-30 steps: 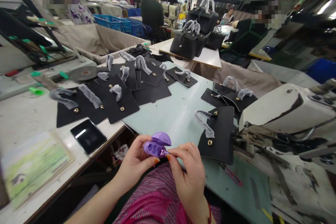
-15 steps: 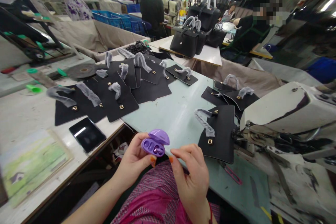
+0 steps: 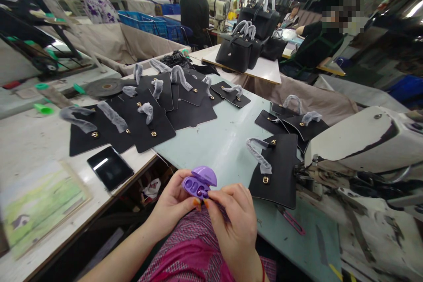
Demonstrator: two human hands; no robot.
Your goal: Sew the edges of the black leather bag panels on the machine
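Note:
Over my lap, my left hand [image 3: 176,194] holds a small purple earbud case [image 3: 191,185] with its lid [image 3: 205,175] flipped up. Inside, the left hollows show no earbud, while a shiny dark purple earbud [image 3: 204,194] sits at the right end. The thumb and forefinger of my right hand [image 3: 233,213] pinch at that end, on the earbud; their tips partly cover it. Right of the hands, a black leather bag panel [image 3: 279,172] with a plastic-wrapped handle [image 3: 259,156] lies on the pale green table [image 3: 205,141].
More black panels [image 3: 155,119] with wrapped handles spread across the left tables. A dark tablet [image 3: 110,167] and a picture book [image 3: 42,207] lie at left. Pink snips [image 3: 292,221] and a sewing machine [image 3: 357,141] are at right. Finished handbags [image 3: 234,53] and several people are behind.
My right hand has moved left to the case, and its fingertips now meet the earbud at the right end. The case has shifted slightly right and down in my left hand.

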